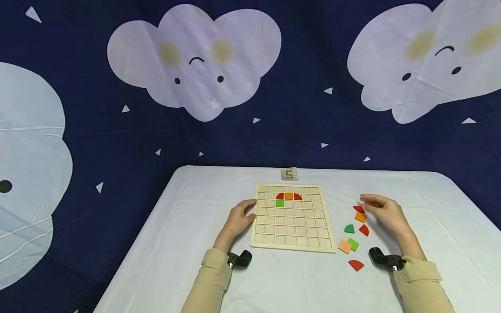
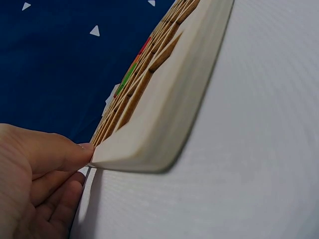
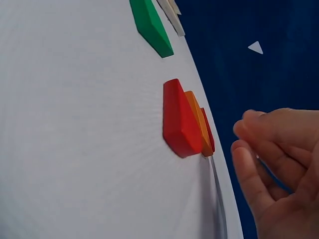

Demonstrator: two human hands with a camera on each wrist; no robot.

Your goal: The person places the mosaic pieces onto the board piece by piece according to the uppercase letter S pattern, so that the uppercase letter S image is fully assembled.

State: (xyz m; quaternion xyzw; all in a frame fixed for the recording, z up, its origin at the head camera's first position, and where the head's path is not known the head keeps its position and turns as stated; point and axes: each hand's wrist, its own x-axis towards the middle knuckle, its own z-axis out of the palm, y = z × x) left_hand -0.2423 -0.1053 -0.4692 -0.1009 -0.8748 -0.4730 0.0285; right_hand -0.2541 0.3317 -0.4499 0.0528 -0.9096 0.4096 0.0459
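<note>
Dark blue cloth (image 1: 235,143) patterned with clouds across the back, white worktop (image 1: 297,282) in front, and here's the left hand (image 1: 239,217), thumb and fingers gripping the left edge of the grid board (image 1: 293,248). Over on the other side, the right hand (image 1: 387,214) is up off the worktop, fingers loosely bent, nothing between them! And look where it hangs: the far red quarter-round (image 1: 358,209) lies just below its fingertips, a gap showing in the right wrist view, the wedge running longest from left to right. The orange square (image 1: 360,217) sits right beside that wedge, on the person's side. The right hand is easily the nearer; the board lies off to its left.
</note>
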